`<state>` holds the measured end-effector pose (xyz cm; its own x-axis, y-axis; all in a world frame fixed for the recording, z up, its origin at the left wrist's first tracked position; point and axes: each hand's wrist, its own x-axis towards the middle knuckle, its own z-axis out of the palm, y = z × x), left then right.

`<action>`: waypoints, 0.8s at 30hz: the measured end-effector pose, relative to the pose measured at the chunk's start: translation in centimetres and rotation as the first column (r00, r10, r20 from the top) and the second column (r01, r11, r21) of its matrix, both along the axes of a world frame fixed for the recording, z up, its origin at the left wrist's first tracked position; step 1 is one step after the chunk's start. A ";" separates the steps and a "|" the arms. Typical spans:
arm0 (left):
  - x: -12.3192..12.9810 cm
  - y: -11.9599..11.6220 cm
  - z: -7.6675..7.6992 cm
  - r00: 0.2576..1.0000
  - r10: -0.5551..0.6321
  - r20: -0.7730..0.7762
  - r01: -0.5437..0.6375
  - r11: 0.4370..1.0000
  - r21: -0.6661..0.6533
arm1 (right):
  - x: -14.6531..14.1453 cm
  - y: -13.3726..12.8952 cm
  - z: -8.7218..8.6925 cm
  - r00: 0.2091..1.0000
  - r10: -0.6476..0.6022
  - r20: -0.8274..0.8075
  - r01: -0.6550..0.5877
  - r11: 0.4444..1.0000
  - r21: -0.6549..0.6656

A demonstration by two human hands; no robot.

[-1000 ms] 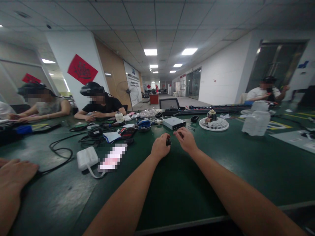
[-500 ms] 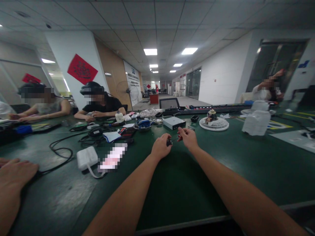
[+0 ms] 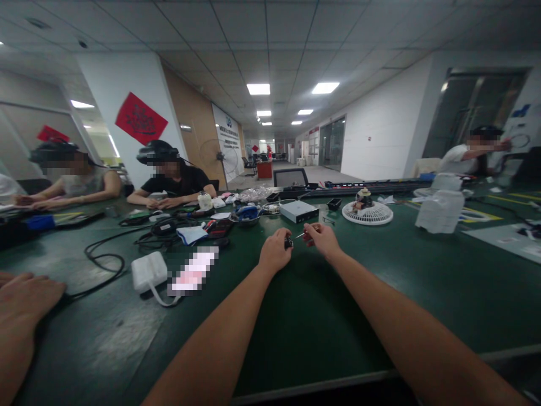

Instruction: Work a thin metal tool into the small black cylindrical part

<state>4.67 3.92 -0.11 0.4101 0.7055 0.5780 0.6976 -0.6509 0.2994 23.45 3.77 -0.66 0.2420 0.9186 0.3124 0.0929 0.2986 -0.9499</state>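
Surface: long bench point(image 3: 321, 321) topped with dark green matting, smooth and faintly glossy, with scuffs and pale glare toward the near left. Room: open workshop-office with white ceiling tiles point(image 3: 270, 39), recessed fluorescent panels point(image 3: 258, 89), a white pillar point(image 3: 127, 73) bearing a red diamond-shaped banner point(image 3: 141, 118), a pedestal fan point(image 3: 218, 156) against a pale wood-toned wall, and a long corridor running far.

On the bench, left of the hands: white plastic power adapter point(image 3: 143, 272) with a white strap, and looped black cables point(image 3: 103, 262). A pixelated patch point(image 3: 193, 272) beside the adapter hides what lies there. Farther off: a silver metal box point(image 3: 298, 211), a round white vented fan guard point(image 3: 367, 213) carrying a small figurine, and a translucent white plastic jug point(image 3: 440, 211).

Two co-workers point(image 3: 74, 180) point(image 3: 173, 175) sit at the far left; a third point(image 3: 471, 152) at far right has one arm raised. Another person's hand point(image 3: 25, 296) lies flat on the bench at the near left edge.

Left hand point(image 3: 274, 254): curled, pinching a small black part point(image 3: 288, 243), too small to read in detail, at mid-bench. Right hand point(image 3: 321, 239): pinching a slim screwdriver point(image 3: 302, 234) with a thin metal shaft, tip pointing left, just beside the black part. Hands close, not touching.
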 end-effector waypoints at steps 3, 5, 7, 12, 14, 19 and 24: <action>0.1 -0.2 0.1 1.000 0.004 -0.007 -0.004 1.000 -0.017 | -0.1 -0.1 0.2 0.999 -0.013 0.036 0.013 1.000 0.010; 0.1 -0.2 0.1 1.000 -0.002 -0.014 0.002 1.000 -0.009 | -0.2 -0.1 0.2 0.999 -0.003 0.046 0.002 1.000 0.015; 0.1 -0.2 0.0 1.000 -0.001 -0.015 0.001 1.000 -0.001 | -0.2 -0.1 0.2 0.999 0.007 0.038 -0.008 1.000 0.022; 0.1 -0.1 -0.1 1.000 0.007 -0.007 -0.007 1.000 0.014 | 0.0 0.0 0.0 0.999 -0.018 0.041 0.017 0.999 0.035; 0.2 -0.1 -0.1 1.000 0.000 -0.020 0.000 1.000 0.015 | 0.0 -0.1 0.0 0.997 -0.024 0.071 0.022 0.999 0.031; 0.2 -0.1 0.0 1.000 -0.004 -0.031 0.005 1.000 0.009 | 0.0 -0.3 0.2 0.995 -0.028 0.094 0.025 0.999 0.032; 0.2 -0.2 0.1 1.000 0.006 -0.026 -0.006 1.000 0.002 | 0.2 -0.3 0.3 0.993 -0.081 0.081 0.078 0.996 0.043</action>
<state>4.89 3.73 -0.05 0.4209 0.7070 0.5683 0.7091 -0.6472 0.2799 23.62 3.44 -0.39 0.2859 0.8839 0.3701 0.1954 0.3243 -0.9255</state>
